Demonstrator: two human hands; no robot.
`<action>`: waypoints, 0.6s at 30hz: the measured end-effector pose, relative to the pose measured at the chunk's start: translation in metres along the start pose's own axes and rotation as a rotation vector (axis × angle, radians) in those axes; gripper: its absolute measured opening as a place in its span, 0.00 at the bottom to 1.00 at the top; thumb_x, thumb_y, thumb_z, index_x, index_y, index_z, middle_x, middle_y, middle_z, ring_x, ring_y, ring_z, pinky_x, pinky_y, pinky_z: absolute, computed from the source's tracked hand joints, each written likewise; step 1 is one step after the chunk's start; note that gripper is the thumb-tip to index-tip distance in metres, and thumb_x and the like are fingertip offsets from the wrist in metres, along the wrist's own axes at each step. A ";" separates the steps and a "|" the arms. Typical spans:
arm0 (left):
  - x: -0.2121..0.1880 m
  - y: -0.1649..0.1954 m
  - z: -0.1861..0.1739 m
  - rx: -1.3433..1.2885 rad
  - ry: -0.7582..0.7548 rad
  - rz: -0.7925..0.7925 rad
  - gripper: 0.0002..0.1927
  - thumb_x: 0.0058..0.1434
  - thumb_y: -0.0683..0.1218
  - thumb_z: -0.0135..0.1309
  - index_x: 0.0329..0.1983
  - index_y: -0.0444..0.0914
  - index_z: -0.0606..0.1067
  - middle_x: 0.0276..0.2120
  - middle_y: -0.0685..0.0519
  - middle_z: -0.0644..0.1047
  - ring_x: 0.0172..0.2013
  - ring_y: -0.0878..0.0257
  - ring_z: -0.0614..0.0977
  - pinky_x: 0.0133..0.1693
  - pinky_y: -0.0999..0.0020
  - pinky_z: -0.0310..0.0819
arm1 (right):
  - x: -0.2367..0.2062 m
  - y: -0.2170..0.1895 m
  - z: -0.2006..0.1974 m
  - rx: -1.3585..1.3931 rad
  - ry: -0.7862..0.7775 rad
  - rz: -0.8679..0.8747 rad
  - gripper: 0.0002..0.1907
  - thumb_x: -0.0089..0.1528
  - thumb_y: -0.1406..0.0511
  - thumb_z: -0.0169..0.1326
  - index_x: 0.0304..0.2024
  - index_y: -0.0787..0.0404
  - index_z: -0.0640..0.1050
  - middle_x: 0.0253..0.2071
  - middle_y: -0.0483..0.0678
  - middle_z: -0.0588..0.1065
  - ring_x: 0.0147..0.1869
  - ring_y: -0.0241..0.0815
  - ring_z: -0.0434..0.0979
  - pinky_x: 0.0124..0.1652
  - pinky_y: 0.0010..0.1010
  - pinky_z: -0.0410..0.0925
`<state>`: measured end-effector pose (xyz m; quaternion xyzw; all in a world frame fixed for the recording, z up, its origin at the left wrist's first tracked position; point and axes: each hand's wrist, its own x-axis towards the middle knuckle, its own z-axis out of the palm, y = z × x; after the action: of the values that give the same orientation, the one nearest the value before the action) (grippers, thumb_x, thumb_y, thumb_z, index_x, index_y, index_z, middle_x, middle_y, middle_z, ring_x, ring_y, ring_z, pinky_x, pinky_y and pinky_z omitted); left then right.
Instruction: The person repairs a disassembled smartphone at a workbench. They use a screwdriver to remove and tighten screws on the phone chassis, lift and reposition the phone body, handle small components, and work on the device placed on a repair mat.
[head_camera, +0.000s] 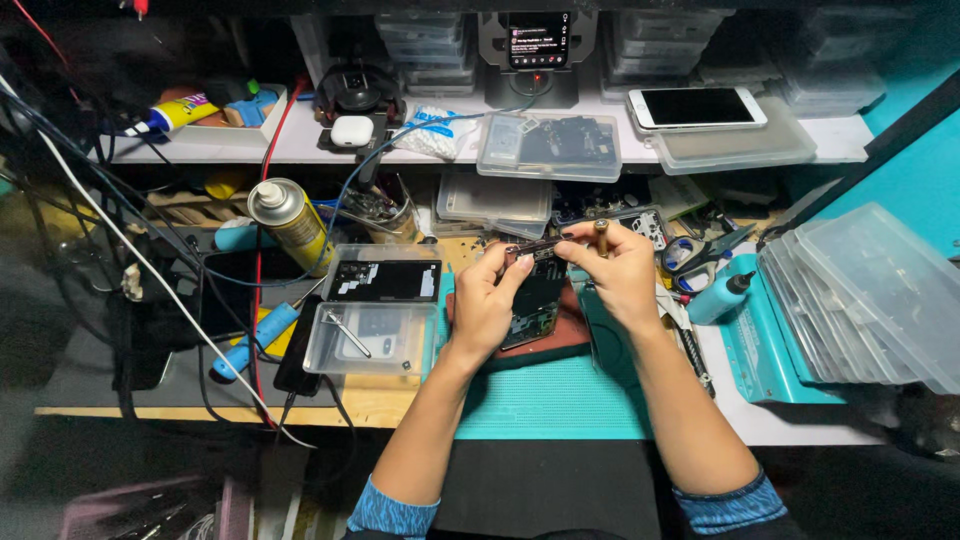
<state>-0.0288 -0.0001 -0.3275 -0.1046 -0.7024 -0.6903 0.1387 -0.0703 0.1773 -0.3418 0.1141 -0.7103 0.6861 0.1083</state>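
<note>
Hands meet over an opened phone (535, 295): my left hand (487, 305) steadies it, my right hand (620, 275) pinches a small tool (601, 232).

Single head-worn camera, above and behind forearms, aimed steeply down and forward at counter (560, 410). Close working range. Frame reaches back to shelf (300, 140). Left edge dark, detail there probably unreadable. No second view.
</note>
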 end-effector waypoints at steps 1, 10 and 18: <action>0.000 0.000 0.000 0.001 -0.001 -0.006 0.07 0.68 0.44 0.55 0.41 0.34 0.78 0.23 0.63 0.69 0.26 0.77 0.64 0.27 0.76 0.57 | 0.001 0.000 -0.001 0.026 -0.028 -0.008 0.10 0.58 0.71 0.65 0.43 0.65 0.83 0.33 0.37 0.78 0.35 0.24 0.73 0.35 0.16 0.66; -0.009 0.008 -0.005 -0.096 -0.164 0.005 0.16 0.67 0.42 0.53 0.57 0.34 0.72 0.30 0.58 0.76 0.32 0.76 0.72 0.33 0.78 0.68 | -0.004 -0.001 -0.007 0.050 -0.061 -0.005 0.07 0.62 0.72 0.63 0.42 0.66 0.82 0.33 0.38 0.77 0.36 0.24 0.72 0.35 0.18 0.65; -0.012 0.006 0.004 -0.076 -0.098 0.041 0.11 0.70 0.41 0.52 0.53 0.32 0.75 0.32 0.58 0.77 0.33 0.77 0.72 0.34 0.79 0.66 | -0.010 -0.005 -0.013 0.040 -0.020 -0.017 0.05 0.62 0.71 0.63 0.40 0.65 0.82 0.32 0.37 0.77 0.34 0.23 0.70 0.32 0.17 0.63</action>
<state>-0.0156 0.0050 -0.3258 -0.1578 -0.6794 -0.7074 0.1142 -0.0590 0.1907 -0.3401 0.1292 -0.6967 0.6979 0.1046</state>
